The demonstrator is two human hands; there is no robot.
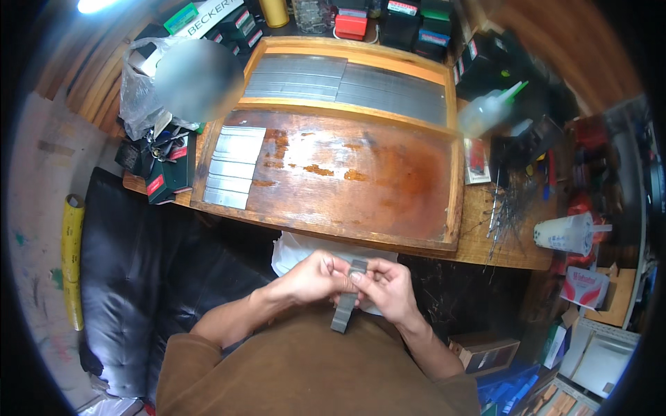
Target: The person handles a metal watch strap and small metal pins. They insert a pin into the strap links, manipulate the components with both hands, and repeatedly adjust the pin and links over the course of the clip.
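Note:
Close in front of my brown shirt, both hands hold a narrow grey banded strip (341, 319) that looks like a fanned stack of thin plates. My left hand (311, 279) pinches it from the left near its upper part. From the other side my right hand (390, 290) grips it, with the thumb lying across its face. The strip's lower end hangs free below the fingers, and the fingers hide part of its middle. Beyond the hands, a wooden tray (333, 231) lies on the table. Flat grey metal strips (232, 168) lie in rows at its left end.
More metal strips (392, 91) fill the tray's far section. Right of the tray are a squeeze bottle (485, 111), thin wires (505, 220) and a drink cup (565, 234). Small boxes (170, 173) and a plastic bag (139, 90) crowd the left. A black padded seat (139, 277) stands at left.

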